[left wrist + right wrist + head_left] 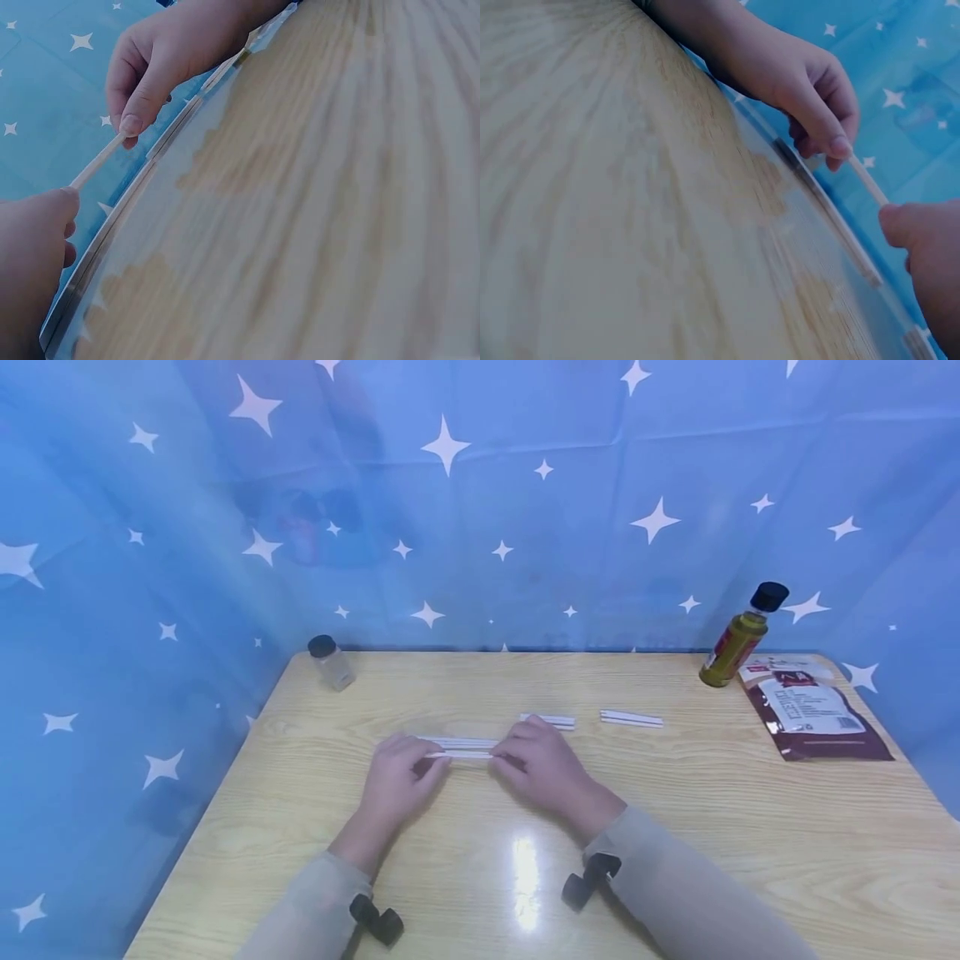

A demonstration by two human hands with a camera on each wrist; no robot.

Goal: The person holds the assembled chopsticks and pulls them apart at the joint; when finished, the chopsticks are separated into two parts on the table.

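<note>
Between my left hand point(397, 778) and right hand point(542, 768), a thin pale stick point(460, 756) runs level across the middle of the table. Thumb and fingers of each hand pinch one end of it. The left wrist view shows the same stick point(99, 160) lifted above the tabletop, with the right hand point(161, 67) at its far end. From the right wrist, the stick point(868, 180) spans to the left hand point(802, 82). Just behind it lie more thin white strips point(461, 742), partly covered by the fingers. What the sticks are made of is not clear.
Two short groups of white strips lie further right, one point(558, 722) by the right hand and another point(632, 718) beyond. A clear jar point(335, 668) with a black lid stands back left. An oil bottle point(731, 652) and a brown packet point(817, 714) are at right.
</note>
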